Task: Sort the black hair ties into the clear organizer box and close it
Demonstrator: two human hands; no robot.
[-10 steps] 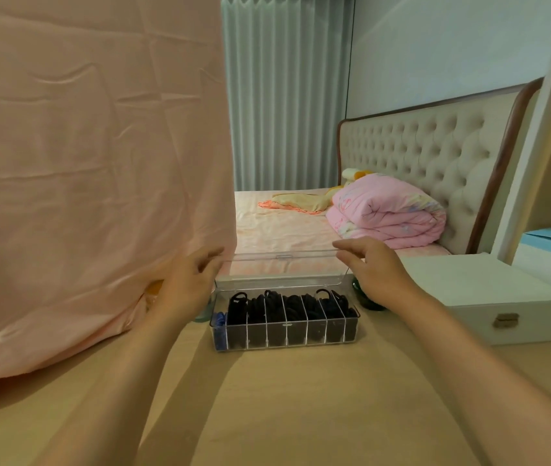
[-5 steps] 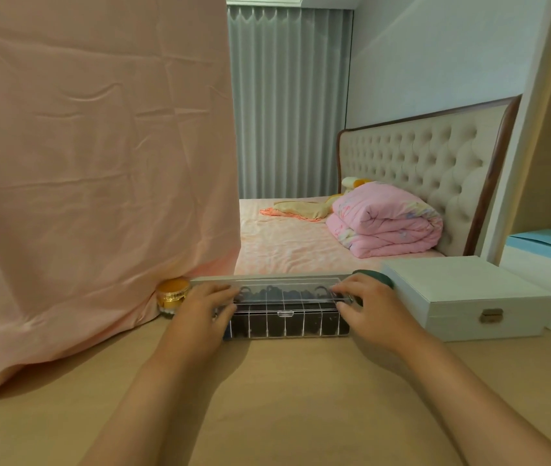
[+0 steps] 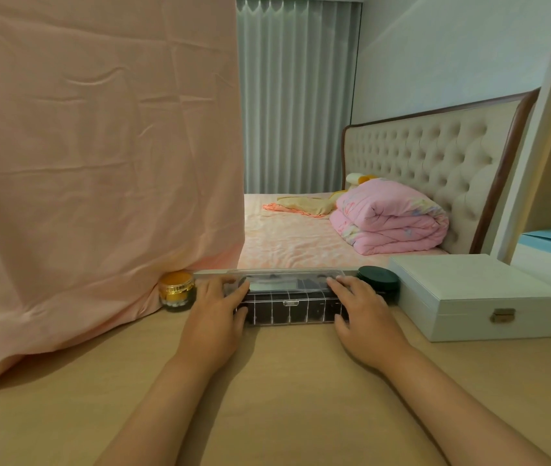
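Note:
The clear organizer box (image 3: 289,306) lies on the wooden table (image 3: 284,391) at the far middle, its lid down flat. Black hair ties (image 3: 281,311) fill its divided compartments and show dark through the front wall. My left hand (image 3: 215,309) grips the box's left end, fingers on the lid and thumb against the front. My right hand (image 3: 365,309) grips the right end the same way. A small clasp sits at the middle of the front edge.
A pink cloth (image 3: 99,163) hangs at the left down to the table. A gold-lidded jar (image 3: 177,290) stands left of the box, a dark round tin (image 3: 378,280) to its right. A white latch case (image 3: 476,297) sits further right. A bed lies beyond.
The lid, held upright a second ago, has come down flat onto the box. Both hands followed it down and now lie on the box's two ends.

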